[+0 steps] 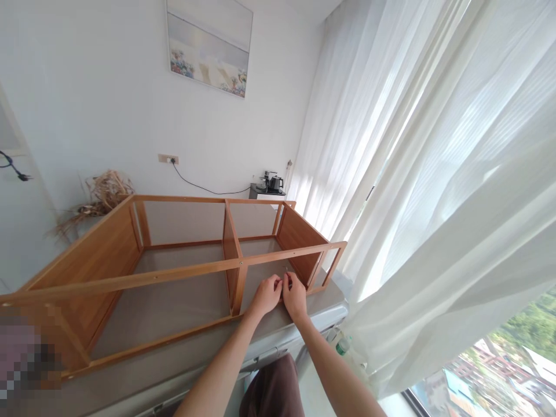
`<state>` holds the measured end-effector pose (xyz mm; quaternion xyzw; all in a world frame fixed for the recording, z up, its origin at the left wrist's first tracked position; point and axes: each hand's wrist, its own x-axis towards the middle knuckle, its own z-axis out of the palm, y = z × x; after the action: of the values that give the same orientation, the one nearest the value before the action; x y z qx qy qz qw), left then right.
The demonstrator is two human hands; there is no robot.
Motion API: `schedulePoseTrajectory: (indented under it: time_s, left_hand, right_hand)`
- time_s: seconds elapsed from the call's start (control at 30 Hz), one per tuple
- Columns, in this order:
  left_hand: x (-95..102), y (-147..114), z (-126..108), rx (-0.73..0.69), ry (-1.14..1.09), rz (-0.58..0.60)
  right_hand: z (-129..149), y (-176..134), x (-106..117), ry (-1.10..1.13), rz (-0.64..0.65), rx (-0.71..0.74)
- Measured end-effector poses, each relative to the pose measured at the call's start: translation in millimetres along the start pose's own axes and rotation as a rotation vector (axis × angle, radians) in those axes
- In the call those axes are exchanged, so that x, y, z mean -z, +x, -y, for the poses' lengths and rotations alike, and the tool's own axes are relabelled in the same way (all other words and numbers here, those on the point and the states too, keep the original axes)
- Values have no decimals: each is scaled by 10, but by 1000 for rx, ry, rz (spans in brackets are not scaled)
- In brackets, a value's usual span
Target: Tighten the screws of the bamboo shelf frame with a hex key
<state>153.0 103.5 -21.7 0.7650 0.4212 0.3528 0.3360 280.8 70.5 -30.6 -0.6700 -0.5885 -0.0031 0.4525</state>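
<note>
A wooden frame (174, 255) is laid on its side on a grey table (313, 301). Its sides and middle board are already joined. Just inside its front rail, something tiny, too small to tell, is pinched by the left hand (267, 294) and right hand (295, 296).

White wall (108, 87), framed picture (209, 46), sheer curtains (434, 174), bright daylight.
</note>
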Motion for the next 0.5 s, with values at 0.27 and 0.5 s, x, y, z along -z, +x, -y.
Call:
schedulePoseTrajectory:
  time_s: [0.27, 0.5]
  left_hand:
    - [-32, 41, 16, 83, 26, -18]
    - [-31, 38, 23, 117, 11, -9]
  right_hand:
    - [-8, 13, -57, -78, 46, -21]
    - [5, 43, -78, -101, 74, -33]
